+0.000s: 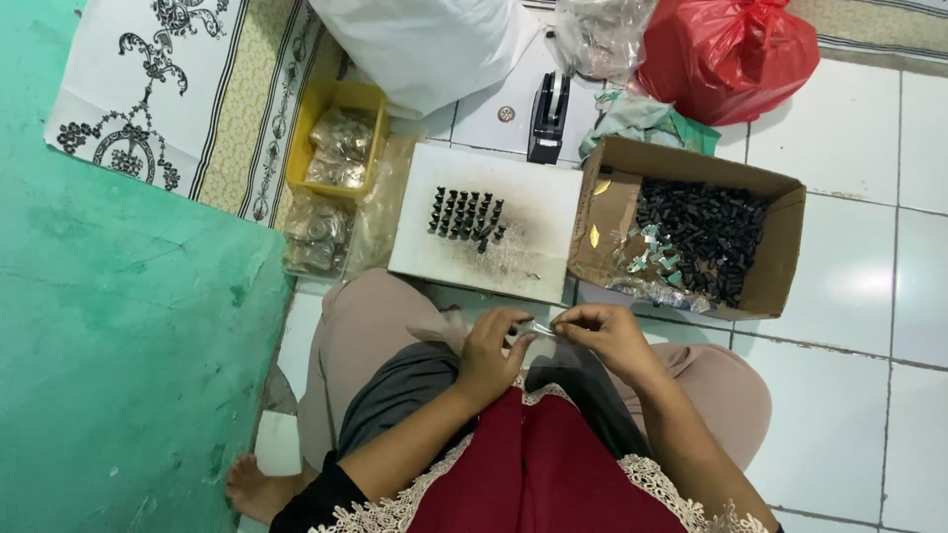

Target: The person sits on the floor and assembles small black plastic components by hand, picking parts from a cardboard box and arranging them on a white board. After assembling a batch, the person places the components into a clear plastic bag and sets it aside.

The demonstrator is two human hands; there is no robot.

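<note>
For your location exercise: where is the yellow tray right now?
In the head view, the yellow tray sits upper left on the floor, between the patterned cloth and the white board.

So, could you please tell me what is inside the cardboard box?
The cardboard box holds a heap of small black parts and shiny clear wrappers. Whatever lies beneath them is hidden.

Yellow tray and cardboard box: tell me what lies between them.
Head view: a white board carrying rows of small black pieces lies between the yellow tray and cardboard box.
</note>
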